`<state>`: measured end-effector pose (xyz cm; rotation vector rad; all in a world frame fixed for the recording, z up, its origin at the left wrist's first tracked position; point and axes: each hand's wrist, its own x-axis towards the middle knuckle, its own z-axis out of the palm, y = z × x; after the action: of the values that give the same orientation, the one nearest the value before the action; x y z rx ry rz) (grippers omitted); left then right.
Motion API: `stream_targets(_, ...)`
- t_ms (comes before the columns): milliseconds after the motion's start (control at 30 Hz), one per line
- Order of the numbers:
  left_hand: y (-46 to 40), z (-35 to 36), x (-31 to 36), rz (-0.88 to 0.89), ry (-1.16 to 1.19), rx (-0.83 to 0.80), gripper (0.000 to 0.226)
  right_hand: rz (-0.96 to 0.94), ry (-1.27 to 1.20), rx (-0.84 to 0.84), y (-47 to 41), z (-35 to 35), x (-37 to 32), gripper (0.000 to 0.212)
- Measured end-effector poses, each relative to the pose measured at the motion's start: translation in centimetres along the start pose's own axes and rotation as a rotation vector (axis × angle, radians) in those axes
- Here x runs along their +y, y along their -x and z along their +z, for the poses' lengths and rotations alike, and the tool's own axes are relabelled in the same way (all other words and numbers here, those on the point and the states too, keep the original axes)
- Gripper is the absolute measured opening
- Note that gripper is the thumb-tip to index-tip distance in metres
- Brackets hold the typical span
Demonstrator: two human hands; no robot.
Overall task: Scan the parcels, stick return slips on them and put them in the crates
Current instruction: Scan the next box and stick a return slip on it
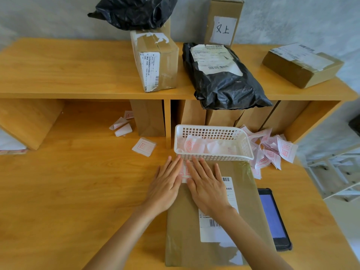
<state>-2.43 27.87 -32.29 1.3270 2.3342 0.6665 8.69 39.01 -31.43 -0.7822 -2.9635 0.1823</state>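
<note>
A flat brown cardboard parcel (187, 230) lies on the wooden desk in front of me, with a white shipping label (218, 230) on its right side. A white return slip with red print (184, 172) sits on the parcel's far left corner. My left hand (165, 188) and my right hand (206, 188) lie side by side, fingers straight, pressing flat on the slip and parcel. The slip is mostly hidden under my fingers.
A white plastic basket (243, 152) with slips touches the parcel's far edge. Loose slips (272, 151) pile at its right, with more (144, 147) at the left. A phone (272, 217) lies to the right. On the shelf (58, 75) stand boxes (155, 61) (302, 65) and a black mailer bag (224, 80).
</note>
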Motion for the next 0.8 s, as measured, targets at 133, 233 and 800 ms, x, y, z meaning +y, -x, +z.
stream_targets(133, 0.4, -0.6, -1.3, -0.044, -0.039, -0.010, 0.048, 0.082, -0.001, -0.059, 0.5, -0.7, 2.3, 0.062)
stream_targets(233, 0.7, -0.9, -1.9, -0.078, -0.037, -0.044, 0.049, 0.129, -0.026, -0.110, 0.9, -1.2, 3.4, 0.065)
stream_targets(800, 1.9, -0.3, 0.6, -0.112, -0.020, -0.001, 0.051, 0.128, -0.065, -0.104, 1.7, -1.3, 2.3, 0.074)
